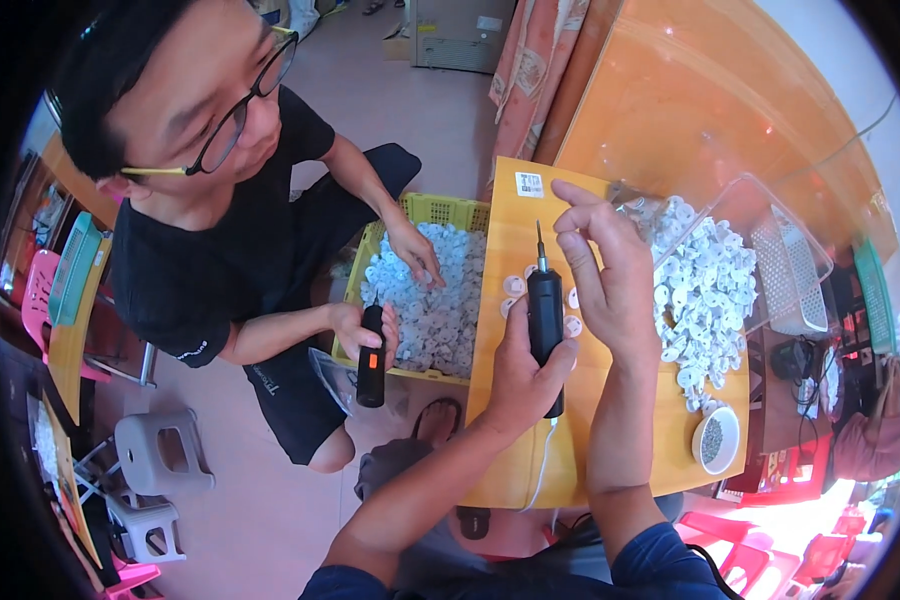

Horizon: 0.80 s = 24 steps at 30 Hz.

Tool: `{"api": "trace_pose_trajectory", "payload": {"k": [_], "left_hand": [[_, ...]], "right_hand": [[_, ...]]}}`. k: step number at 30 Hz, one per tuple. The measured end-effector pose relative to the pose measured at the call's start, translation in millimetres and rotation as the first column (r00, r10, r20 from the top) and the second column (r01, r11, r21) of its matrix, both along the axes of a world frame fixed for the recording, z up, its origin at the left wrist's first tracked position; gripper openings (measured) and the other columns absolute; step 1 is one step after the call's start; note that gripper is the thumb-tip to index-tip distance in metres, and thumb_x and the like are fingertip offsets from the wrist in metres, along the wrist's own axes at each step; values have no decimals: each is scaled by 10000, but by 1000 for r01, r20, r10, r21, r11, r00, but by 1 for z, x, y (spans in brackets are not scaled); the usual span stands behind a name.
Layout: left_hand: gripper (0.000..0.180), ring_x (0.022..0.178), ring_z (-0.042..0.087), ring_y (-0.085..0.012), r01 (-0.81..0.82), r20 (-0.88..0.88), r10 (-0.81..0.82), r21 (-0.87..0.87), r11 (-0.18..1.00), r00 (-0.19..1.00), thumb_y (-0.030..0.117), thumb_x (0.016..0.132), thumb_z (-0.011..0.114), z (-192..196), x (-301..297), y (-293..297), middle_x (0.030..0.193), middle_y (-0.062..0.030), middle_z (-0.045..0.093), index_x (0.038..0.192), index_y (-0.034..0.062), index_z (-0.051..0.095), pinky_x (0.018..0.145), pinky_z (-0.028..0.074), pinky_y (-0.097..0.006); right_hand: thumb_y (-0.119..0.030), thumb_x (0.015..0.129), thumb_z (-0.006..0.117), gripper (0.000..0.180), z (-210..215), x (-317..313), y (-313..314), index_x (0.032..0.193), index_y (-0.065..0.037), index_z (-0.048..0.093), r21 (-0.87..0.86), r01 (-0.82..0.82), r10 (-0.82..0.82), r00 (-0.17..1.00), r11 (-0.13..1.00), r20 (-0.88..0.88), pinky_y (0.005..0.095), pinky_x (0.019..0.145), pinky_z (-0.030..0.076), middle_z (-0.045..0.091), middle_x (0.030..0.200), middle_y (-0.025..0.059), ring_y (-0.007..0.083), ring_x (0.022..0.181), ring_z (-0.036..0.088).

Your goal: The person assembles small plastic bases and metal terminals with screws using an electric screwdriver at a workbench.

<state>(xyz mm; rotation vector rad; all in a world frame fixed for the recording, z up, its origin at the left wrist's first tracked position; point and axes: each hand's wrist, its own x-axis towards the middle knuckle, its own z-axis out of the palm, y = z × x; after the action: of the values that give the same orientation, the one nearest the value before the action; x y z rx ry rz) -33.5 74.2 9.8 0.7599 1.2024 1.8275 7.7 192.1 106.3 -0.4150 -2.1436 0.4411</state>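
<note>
My left hand [525, 370] is wrapped round a black electric screwdriver [545, 310], which stands with its metal bit pointing away from me. A white cable [543, 475] runs from its lower end. Just right of the bit, my right hand [610, 265] is raised with fingers loosely bent and apart; I see nothing in them. Several round white pieces [513, 286] lie on the yellow board [510, 440] beside the screwdriver. A heap of small white plastic parts [705, 295] covers the board's right side, partly under a clear plastic bin [820, 250].
A white bowl [730, 440] of small metal screws stands at the board's near right corner. On the left, a co-worker holds another black electric screwdriver [371, 365] and reaches into a yellow crate [440, 208] of white parts. Grey stools [155, 455] stand at the far left.
</note>
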Motion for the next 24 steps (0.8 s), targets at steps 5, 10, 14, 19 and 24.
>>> {"api": "trace_pose_trajectory", "payload": {"k": [5,10,14,19,24], "left_hand": [[514,778,613,-123,-28,-58,25,-52,998,998,60,870,660,-8,-2,-1,964,-58,636,1337,14,450,702,516,-297],[499,786,608,-126,-9,5,9,1,1000,1000,65,875,655,-4,-2,0,952,-61,626,1329,14,453,713,514,-295],[438,745,606,-111,71,151,-68,-10,997,986,52,880,654,3,-6,-2,934,-45,608,1277,31,472,669,512,-279],[345,709,606,-99,153,394,-139,-4,988,908,66,910,656,8,-12,-2,941,-30,590,1211,53,490,621,512,-266],[407,752,633,-119,158,337,-148,-4,987,930,124,936,659,2,-12,-1,968,-46,617,1294,63,477,635,554,-284]], "right_hand": [[-48,962,607,54,0,2,-7,988,0,609,-317,83,33,938,945,345,299,785,524,717,933,121,195,869,676],[-30,966,606,61,-2,9,0,1001,18,616,-413,-70,-10,982,908,-188,272,762,528,737,969,77,125,807,652],[-48,988,591,66,-3,23,8,1006,10,615,-507,-49,30,998,861,-47,277,789,529,725,991,98,117,859,655],[-129,1019,583,107,11,35,0,1051,-27,594,-695,-401,175,910,597,-375,276,798,537,713,1001,92,133,851,680],[-123,1000,617,107,12,37,1,1043,-25,610,-685,-414,158,900,599,-406,255,769,534,694,965,66,123,839,677]]}}
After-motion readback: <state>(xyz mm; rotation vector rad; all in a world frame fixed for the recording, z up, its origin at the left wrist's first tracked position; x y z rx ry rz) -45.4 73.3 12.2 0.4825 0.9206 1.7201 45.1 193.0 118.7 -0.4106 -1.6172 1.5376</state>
